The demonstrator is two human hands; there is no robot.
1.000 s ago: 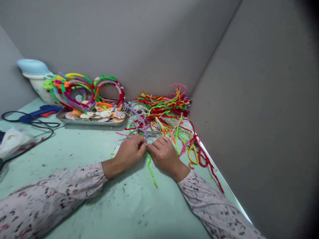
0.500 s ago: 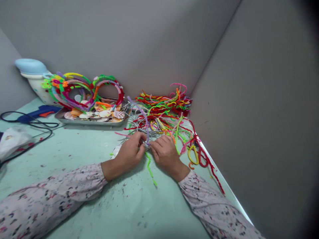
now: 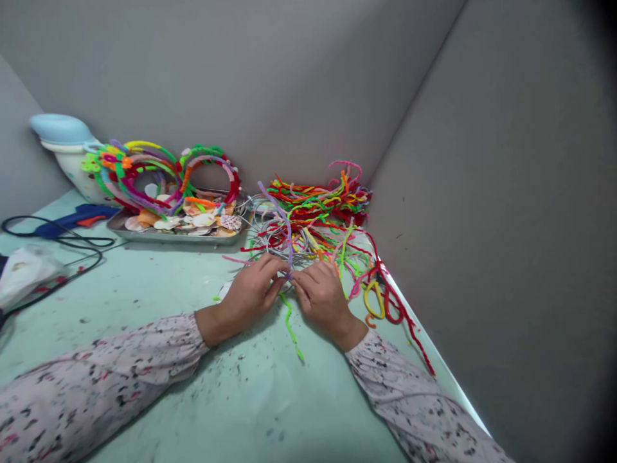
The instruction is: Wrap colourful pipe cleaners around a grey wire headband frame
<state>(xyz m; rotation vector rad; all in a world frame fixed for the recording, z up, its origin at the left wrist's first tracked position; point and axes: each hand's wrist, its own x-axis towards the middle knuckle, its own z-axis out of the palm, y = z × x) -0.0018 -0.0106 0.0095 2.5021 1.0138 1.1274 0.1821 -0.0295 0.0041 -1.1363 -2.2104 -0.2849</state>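
Observation:
My left hand and my right hand meet fingertip to fingertip on the pale green table. Both pinch the lower end of a lilac pipe cleaner, which rises from the fingers and curves up to the left. A bright green pipe cleaner trails from under the fingers toward me. Just beyond the hands lies a tangle of grey wire hoops and a heap of coloured pipe cleaners.
A metal tray holds seashells and wrapped colourful headbands at the back left. A blue glue gun with black cable, a white-and-blue pot and a plastic bag lie left. Grey partition walls close off the back and right.
The lilac pipe cleaner's free end has swung up and to the right. Both hands have shifted slightly farther from me, still pinched together.

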